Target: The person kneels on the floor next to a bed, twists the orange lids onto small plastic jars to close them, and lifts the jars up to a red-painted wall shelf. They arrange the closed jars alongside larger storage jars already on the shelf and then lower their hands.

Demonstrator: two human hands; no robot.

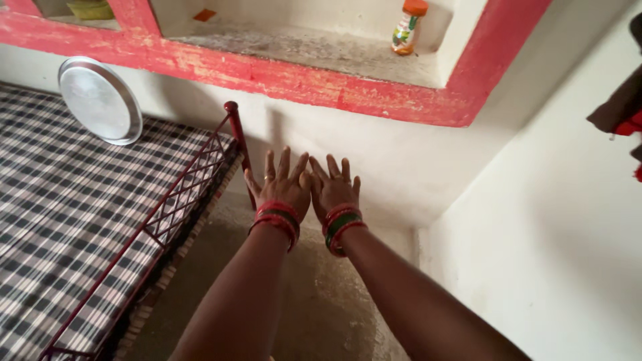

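Observation:
My left hand [281, 182] and my right hand [333, 184] are stretched out side by side in front of me, backs up, fingers spread, thumbs almost touching. Both hold nothing. Each wrist wears red and green bangles, and a ring shows on a left finger. The hands hover over the bare floor [314, 314] near a white wall [401, 160]. Closest to my left hand is the dark red corner post of the bed frame [238, 144].
A bed with a checked mattress [67, 214] and a red metal end rail fills the left. A round steel plate [100, 100] leans on the wall above it. A red-edged wall niche [321, 47] holds a small bottle with an orange cap [408, 27]. Dark cloth [622, 113] hangs at right.

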